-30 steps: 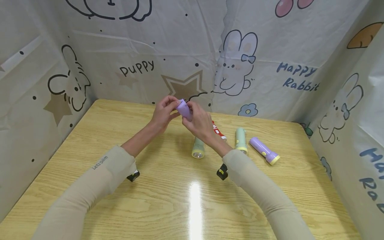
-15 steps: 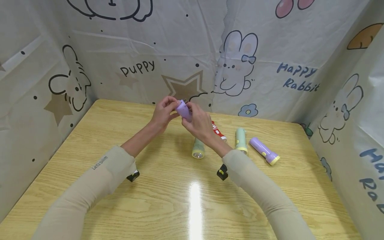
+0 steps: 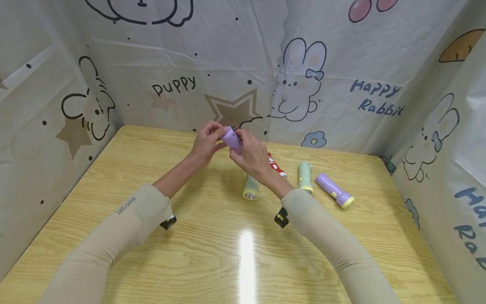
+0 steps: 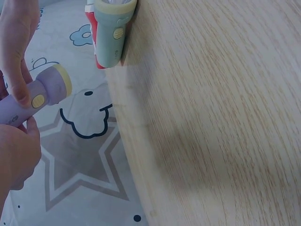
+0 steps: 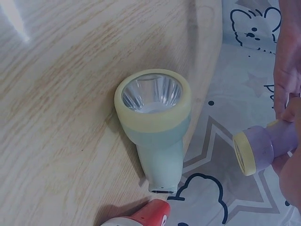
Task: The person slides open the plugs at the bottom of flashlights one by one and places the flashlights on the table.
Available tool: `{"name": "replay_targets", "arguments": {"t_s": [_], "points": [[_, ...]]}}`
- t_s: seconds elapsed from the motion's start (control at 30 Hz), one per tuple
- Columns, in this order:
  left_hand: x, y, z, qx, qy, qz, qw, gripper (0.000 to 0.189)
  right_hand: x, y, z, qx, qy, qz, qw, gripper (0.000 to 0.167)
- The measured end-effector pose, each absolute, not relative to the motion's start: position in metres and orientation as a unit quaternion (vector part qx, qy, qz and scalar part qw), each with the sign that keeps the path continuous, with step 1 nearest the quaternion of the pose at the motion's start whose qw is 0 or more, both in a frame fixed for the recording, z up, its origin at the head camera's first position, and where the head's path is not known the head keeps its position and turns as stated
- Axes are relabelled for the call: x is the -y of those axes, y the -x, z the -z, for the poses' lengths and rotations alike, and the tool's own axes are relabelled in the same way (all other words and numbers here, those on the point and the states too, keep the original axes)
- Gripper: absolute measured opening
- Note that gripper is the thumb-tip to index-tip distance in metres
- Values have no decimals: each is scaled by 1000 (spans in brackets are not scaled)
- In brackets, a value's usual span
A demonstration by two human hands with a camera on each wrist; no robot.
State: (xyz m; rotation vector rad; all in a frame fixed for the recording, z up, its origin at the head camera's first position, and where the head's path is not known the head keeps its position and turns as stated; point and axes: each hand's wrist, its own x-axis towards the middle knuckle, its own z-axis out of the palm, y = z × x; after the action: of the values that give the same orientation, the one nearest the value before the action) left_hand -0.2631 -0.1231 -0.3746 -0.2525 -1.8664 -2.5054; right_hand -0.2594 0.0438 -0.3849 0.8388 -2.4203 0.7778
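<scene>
A purple flashlight [image 3: 231, 139] with a yellow rim is held above the back of the table, between both hands. My left hand [image 3: 206, 141] pinches its tail end with thumb and fingers. My right hand [image 3: 252, 154] grips it farther along, covering its head in the head view. The left wrist view shows the yellow rim and round yellow button of this flashlight [image 4: 51, 84]. Its yellow-rimmed head also appears in the right wrist view, where fingers hide the rest of the flashlight [image 5: 258, 146]. What the fingertips do at the tail is too small to tell.
Below the right hand lies a green flashlight [image 3: 251, 188], with a red-and-white flashlight-like item [image 3: 276, 166] behind it. Farther right are another green flashlight [image 3: 305, 177] and a purple one [image 3: 334, 191]. Printed cloth [image 3: 243, 63] walls the wooden table [image 3: 205, 253] at the back and sides.
Both hands stay in almost the same place. The held purple flashlight has tilted very slightly between the fingers; the things on the table have not moved.
</scene>
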Motion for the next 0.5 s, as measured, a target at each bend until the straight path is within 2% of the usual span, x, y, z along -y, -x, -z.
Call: {"name": "replay_targets", "arguments": {"t_s": [0.5], "points": [[120,264,373,597,79,798,8,9,-46,261,385,876,-307,-282,242,44]]}}
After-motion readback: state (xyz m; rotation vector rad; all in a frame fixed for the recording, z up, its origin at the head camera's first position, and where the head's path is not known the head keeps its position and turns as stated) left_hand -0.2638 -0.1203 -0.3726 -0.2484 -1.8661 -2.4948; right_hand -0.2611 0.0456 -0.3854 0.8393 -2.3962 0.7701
